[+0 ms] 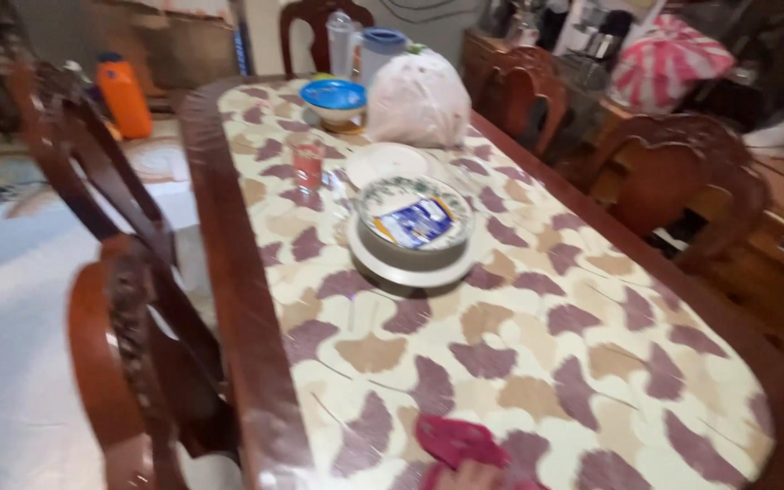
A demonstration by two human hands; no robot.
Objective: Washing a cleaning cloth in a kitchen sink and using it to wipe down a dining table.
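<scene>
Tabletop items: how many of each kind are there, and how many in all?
Bowls: 2, a blue bowl and a patterned bowl
Plates: 2, a small plate and a plate under the patterned bowl
Drinking glass: 1
White bag: 1
Pitcher: 1
Red cloth: 1, under a hand
Total: 8

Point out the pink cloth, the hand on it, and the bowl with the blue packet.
pink cloth (454,440), head view, middle of the cloth.
hand (470,475), head view, on the fingers at the frame's bottom edge.
bowl (415,248), head view, near outer wall.
</scene>
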